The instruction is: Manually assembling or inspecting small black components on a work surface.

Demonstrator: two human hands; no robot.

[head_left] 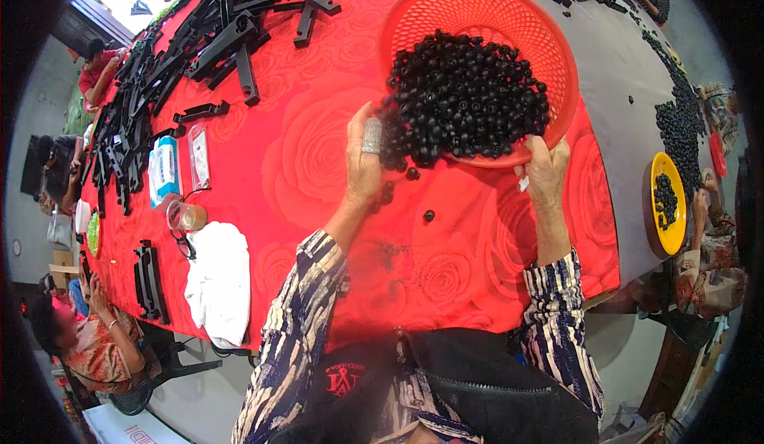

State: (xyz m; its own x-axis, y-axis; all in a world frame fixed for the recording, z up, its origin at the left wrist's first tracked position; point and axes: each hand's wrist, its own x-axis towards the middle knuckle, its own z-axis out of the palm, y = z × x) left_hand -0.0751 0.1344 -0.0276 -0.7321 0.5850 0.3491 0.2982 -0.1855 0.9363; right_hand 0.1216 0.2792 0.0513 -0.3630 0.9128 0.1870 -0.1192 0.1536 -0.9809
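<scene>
A red plastic basket [557,54] tilts toward me, holding a heap of small black beads [469,98] or bead-like round parts. My right hand [545,169] grips its near right rim, with a small white bit by the thumb. Along the basket's left side my left hand [363,157] is cupped against beads that are blurred and heaped at the edge; its fingers are extended, partly hidden by them. A wide silvery band [372,136] circles a finger. One loose bead [429,216] lies on the red cloth [318,157] below the basket.
Long black plastic bars [231,38] pile up at the far left. Nearer lie a blue-white packet [165,169], a cup [187,216], glasses [183,245] and a white cloth [219,285]. On the right grey table a yellow basin [676,233] holds black pieces; other people sit around.
</scene>
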